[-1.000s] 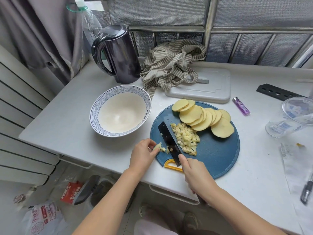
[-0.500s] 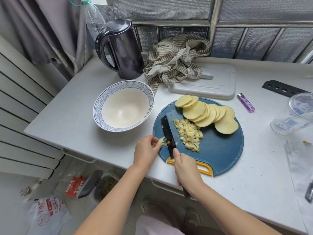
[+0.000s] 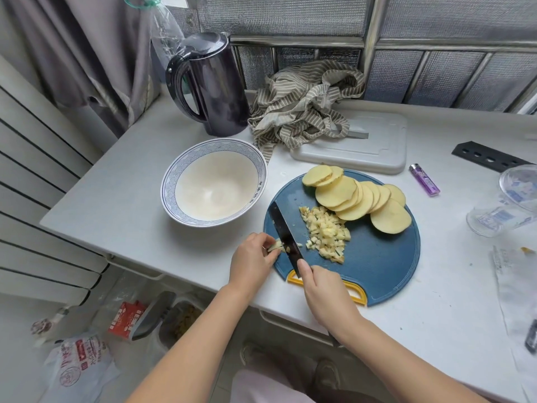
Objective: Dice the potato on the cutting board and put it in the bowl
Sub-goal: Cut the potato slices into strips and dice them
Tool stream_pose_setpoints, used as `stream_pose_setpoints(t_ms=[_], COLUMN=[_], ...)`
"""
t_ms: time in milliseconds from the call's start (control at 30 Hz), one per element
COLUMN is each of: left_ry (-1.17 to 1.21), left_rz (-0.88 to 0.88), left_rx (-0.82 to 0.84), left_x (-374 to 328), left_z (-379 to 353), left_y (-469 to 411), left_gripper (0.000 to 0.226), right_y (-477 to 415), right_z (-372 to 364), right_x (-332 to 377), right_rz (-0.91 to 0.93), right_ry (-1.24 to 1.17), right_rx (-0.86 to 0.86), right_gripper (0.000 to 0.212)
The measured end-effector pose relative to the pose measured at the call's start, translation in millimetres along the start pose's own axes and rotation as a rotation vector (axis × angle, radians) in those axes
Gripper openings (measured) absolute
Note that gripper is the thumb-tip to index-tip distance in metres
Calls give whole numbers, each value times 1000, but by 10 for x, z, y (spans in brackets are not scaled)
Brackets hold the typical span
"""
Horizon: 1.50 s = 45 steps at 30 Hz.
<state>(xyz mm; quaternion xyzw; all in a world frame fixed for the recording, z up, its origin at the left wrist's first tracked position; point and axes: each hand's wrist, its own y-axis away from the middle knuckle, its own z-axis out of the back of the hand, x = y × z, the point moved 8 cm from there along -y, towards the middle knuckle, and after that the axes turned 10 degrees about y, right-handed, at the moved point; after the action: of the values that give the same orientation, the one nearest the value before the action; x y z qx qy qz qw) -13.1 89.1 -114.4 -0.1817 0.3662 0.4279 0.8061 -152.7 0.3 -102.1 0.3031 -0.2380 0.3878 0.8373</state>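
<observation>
Blue round cutting board point(image 3: 377, 266) at centre right of the frame, with fanned potato slices point(image 3: 357, 199) on its upper part and a heap of potato dice point(image 3: 327, 234) mid-board. Left hand point(image 3: 251, 257) pinching a small bundle of potato strips point(image 3: 274, 246) at the board's left edge. Right hand point(image 3: 325, 289) wrapped round the handle of a black knife point(image 3: 286, 238), blade down just beside those fingers. Best done with left fingertips tucked back, cuts short and even, blade tip low. White bowl point(image 3: 170, 184) to the left, no potato in it yet.
</observation>
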Motion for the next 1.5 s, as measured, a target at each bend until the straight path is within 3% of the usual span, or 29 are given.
stream_pose_setpoints(t_ms=[267, 533, 1033, 1333, 1500], left_ry=[14, -49, 21, -46, -17], left_rz=[-66, -130, -63, -116, -172], left_rx=[6, 47, 86, 3, -46], left_x=[-79, -150, -40, -146, -299], left_z=[-9, -50, -54, -109, -170], left_y=[-31, -33, -126, -61, -66], left_gripper=[15, 34, 37, 54, 36], right_y=[8, 4, 11, 5, 40], right_z=[51, 144, 103, 150, 198], right_x=[-78, -164, -158, -183, -228], right_rz=[-30, -64, -61, -72, -96], right_ry=[-13, -22, 31, 6, -26], right_rx=[-56, -69, -58, -74, -111], right_gripper=[52, 52, 49, 50, 50])
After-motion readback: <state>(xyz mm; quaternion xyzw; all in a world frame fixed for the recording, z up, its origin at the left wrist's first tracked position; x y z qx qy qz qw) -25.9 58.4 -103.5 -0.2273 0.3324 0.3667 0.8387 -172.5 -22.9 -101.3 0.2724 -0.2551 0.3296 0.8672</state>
